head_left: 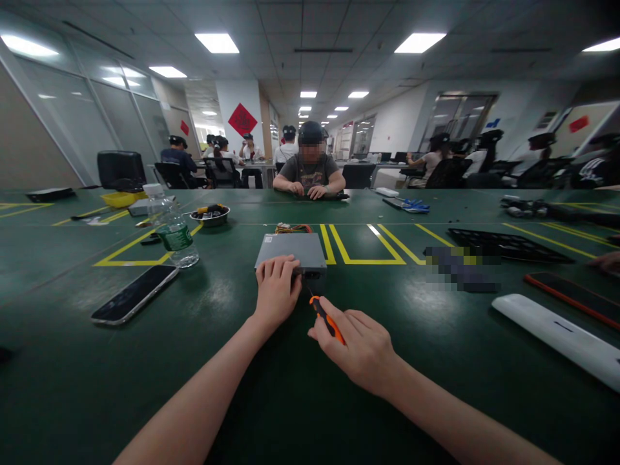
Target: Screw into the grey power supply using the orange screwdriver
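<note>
The scene is viewed by a single camera worn on the head; the green table is looked across, forward and down, and the left hand and right hand are seen from close above and behind. Farther off, the ceiling is caught along the top edge.

No wording can be read. Beyond the right hand's grip on the screwdriver, the white label atop the power supply unit is too small; left of the grip, the water bottle's green label is blurred; far beyond, the red diamond sign and a T-shirt's print are illegible.
</note>
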The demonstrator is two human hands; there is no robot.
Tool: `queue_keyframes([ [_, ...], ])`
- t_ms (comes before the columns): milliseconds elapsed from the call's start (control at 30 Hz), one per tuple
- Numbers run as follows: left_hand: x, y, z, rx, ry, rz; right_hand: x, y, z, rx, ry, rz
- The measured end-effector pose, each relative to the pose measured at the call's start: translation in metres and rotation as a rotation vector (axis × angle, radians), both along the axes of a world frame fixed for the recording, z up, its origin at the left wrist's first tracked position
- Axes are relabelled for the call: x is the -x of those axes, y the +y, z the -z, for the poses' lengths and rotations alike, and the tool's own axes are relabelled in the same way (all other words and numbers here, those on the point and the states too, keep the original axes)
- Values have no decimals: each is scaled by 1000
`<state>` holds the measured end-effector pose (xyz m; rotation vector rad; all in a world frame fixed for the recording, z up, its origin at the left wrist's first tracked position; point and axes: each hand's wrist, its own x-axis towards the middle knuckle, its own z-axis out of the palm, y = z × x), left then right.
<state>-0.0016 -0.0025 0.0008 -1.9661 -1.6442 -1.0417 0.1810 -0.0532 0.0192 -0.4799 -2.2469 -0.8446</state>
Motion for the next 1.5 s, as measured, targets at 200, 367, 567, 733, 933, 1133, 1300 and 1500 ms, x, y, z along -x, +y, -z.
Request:
queue_keyframes([
  [200,1,0,1,5,18,-9,0,-2,-1,29,-66,-72],
  [367,1,1,1,-1,14,-6,0,-2,-4,-18,-31,-52],
  [567,1,0,0,8,13,0,6,-6,-1,23,-62,-48],
  [733,2,0,0,5,2,8,3,-2,1,-50,7,6],
  [933,1,1,1,-3,3,1,0,-2,0,-14,-18,-42],
  [1133,1,1,2,0,-2,-7,2,-2,-2,6,-19,-95],
  [1300,2,2,2,0,-10,-1,-8,3,-2,41,21,-110],
  [1500,3,2,1,0,-4,11,-24,5,4,71,68,-151],
])
